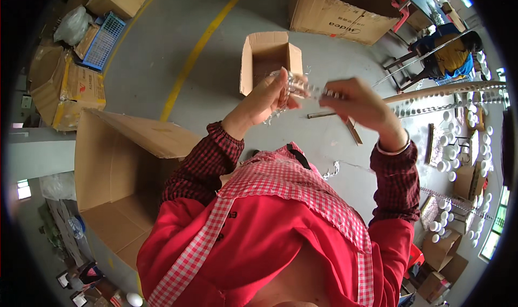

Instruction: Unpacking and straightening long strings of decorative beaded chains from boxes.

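Note:
My left hand [258,103] is closed around a bunched clear, shiny strip [308,89] with a row of small bumps along it. The strip stretches across to my right hand [360,103], whose fingers are closed on its other part. Motion smears the right fingers and the strip, so its exact make cannot be told. Both hands are raised in front of my checked apron [286,172]. Just beyond the left hand stands a small open cardboard box [246,67], with thin clear strands near its rim.
At my left stands a large open carton [135,131]. Another big carton [345,21] is at the far right. A blue crate [104,41] lies among boxes at far left. Long perforated strips [448,95] run along the right, near a person [452,50] and several white round pieces.

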